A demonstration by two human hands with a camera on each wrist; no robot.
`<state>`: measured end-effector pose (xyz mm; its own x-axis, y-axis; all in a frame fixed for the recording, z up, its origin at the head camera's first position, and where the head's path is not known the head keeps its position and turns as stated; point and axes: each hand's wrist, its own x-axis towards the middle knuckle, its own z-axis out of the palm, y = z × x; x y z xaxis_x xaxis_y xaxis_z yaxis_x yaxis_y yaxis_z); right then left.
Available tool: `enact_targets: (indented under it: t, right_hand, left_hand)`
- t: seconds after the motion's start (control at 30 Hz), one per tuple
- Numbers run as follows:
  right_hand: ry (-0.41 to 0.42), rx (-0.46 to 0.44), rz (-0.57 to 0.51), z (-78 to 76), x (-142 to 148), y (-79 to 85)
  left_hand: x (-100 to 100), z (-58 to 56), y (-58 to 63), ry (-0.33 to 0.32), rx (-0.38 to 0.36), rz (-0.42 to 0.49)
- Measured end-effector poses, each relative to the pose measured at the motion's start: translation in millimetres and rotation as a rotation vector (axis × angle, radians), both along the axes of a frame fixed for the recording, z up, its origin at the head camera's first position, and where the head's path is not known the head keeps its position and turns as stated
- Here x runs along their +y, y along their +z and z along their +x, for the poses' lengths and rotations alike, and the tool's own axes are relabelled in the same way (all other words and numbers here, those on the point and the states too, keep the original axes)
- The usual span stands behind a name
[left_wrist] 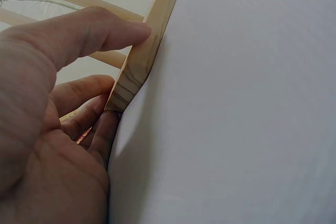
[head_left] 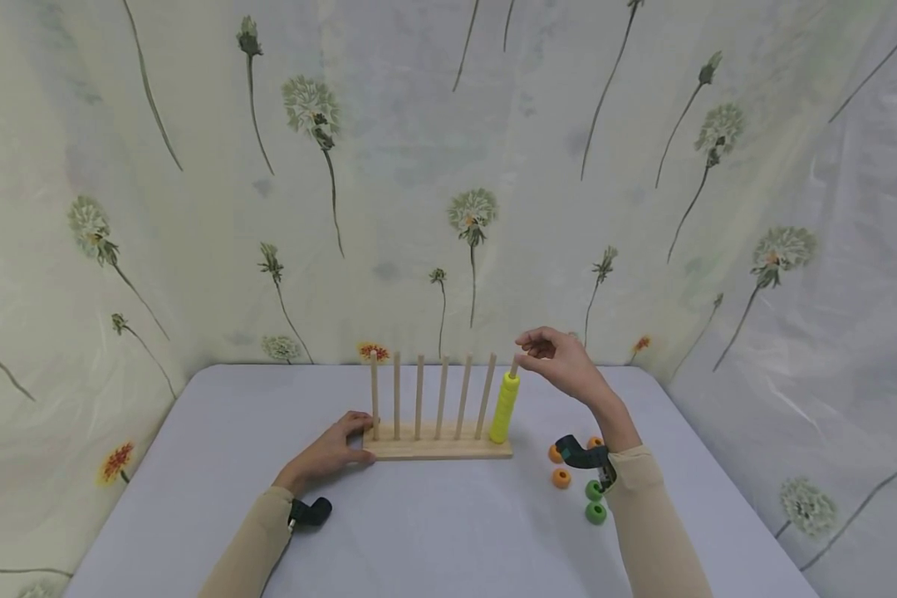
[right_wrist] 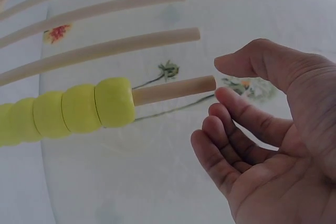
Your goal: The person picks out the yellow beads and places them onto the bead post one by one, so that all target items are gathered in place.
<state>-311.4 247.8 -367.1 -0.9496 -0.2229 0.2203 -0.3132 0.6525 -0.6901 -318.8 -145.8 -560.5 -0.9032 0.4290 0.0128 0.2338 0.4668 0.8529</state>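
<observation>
A wooden peg rack [head_left: 437, 451] stands on the table with a row of upright pegs. On its rightmost peg sits a stack of yellow beads [head_left: 504, 407], and the bare peg tip [right_wrist: 178, 89] sticks out above the top one. My left hand [head_left: 338, 448] grips the left end of the rack's base, thumb on the front face and fingers around the back, as the left wrist view shows. By the tip of the beaded peg is my right hand [head_left: 566, 364], holding nothing; thumb and fingers are apart in the right wrist view [right_wrist: 278, 124].
Right of the rack lie loose orange beads [head_left: 561, 477] and green beads [head_left: 595, 513], partly covered by the right wrist's camera [head_left: 583, 453]. The other pegs [head_left: 419, 399] carry no beads. A curtain with dandelions [head_left: 389, 208] hangs behind the white table [head_left: 433, 531].
</observation>
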Motion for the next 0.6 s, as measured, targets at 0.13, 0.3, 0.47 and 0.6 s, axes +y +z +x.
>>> enact_targets:
  t: [0.13,0.3,0.47,0.6]
  right_hand:
    - [-0.002,0.002,-0.003,-0.6,0,-0.1]
    - [-0.003,-0.001,-0.001,0.2,2,-0.9]
    - [0.004,0.002,-0.002,0.0,5,-2.8]
    - [0.007,0.01,-0.007,1.3,10,-1.0]
  left_hand:
    - [0,0.1,1.2,0.012,0.0,-0.006]
    - [1,1.9,0.4,0.013,-0.001,0.005]
    - [1,0.7,1.7,0.009,-0.01,0.003]
    - [1,-3.5,2.5,0.004,-0.011,-0.003]
